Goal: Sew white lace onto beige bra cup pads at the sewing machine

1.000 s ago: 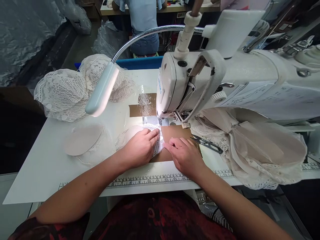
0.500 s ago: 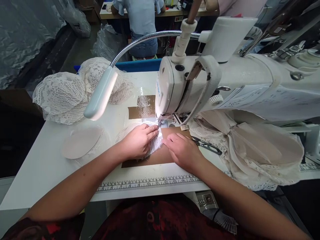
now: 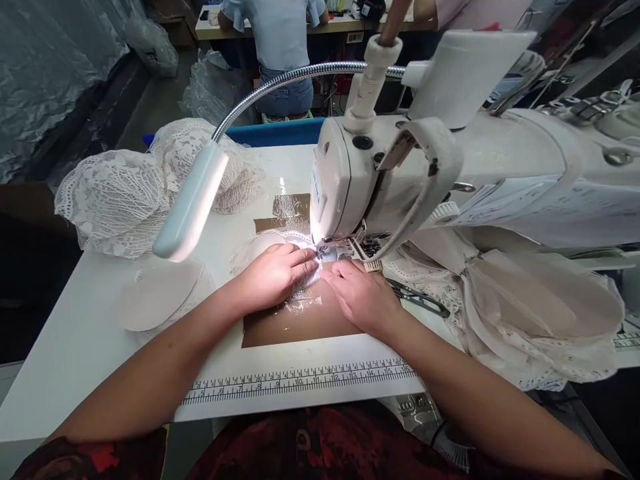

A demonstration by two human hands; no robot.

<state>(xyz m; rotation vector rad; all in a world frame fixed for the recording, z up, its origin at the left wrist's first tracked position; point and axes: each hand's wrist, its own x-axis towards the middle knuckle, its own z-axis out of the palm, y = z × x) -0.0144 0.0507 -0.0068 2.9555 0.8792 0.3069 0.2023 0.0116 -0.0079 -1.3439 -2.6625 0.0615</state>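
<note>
My left hand (image 3: 273,275) lies flat with fingers together on a white lace piece (image 3: 304,285), its fingertips close to the needle of the white sewing machine (image 3: 400,173). My right hand (image 3: 361,293) presses flat on the same lace, just right of the needle, over a brown taped patch (image 3: 290,327) on the table. The lace runs under the presser foot (image 3: 327,250). Neither hand grips anything; both rest palm down on the fabric.
A gooseneck lamp (image 3: 193,200) hangs over the table's left. Lace cups (image 3: 125,193) are heaped at the back left, a beige padded cup (image 3: 153,303) in front of them. Black snips (image 3: 417,299) lie right of my hand, beside piled beige fabric (image 3: 525,307). A person sits behind.
Both hands have slid forward toward the needle with the lace, uncovering more of the brown patch behind them. The view has shifted slightly.
</note>
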